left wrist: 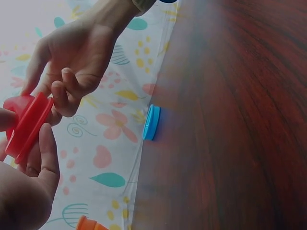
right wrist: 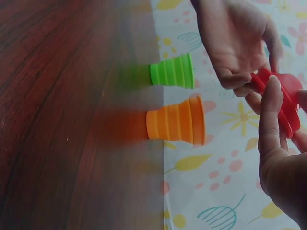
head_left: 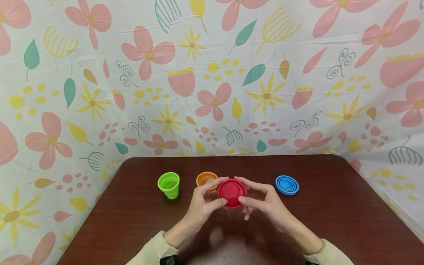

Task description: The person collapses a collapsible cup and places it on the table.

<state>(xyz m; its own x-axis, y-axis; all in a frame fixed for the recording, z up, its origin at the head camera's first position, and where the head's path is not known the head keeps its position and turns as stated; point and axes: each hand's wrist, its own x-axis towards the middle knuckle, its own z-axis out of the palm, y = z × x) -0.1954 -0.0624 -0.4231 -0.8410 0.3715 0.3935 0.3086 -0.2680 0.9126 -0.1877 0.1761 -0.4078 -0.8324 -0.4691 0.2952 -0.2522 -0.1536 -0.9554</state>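
Observation:
Between both hands, above the table, is a red collapsible cup (head_left: 232, 192), mostly folded flat with its round base bulging out on the side that faces me. My left hand (head_left: 201, 205) pinches its rim from the left, thumb on the front and fingers behind. The right hand (head_left: 269, 203) pinches the other side in the same manner. Side-on in the left wrist view, the red cup (left wrist: 29, 127) shows a wide rim flange. Behind the left fingers stands an orange collapsible cup (head_left: 206, 178), extended upright and partly hidden in the head view.
A green collapsible cup (head_left: 169, 185) stands extended at left on the dark brown table (head_left: 132, 221). At right a blue collapsible cup (head_left: 286, 185) lies folded flat. A flower-patterned cloth (head_left: 212, 73) hangs behind the table's far edge.

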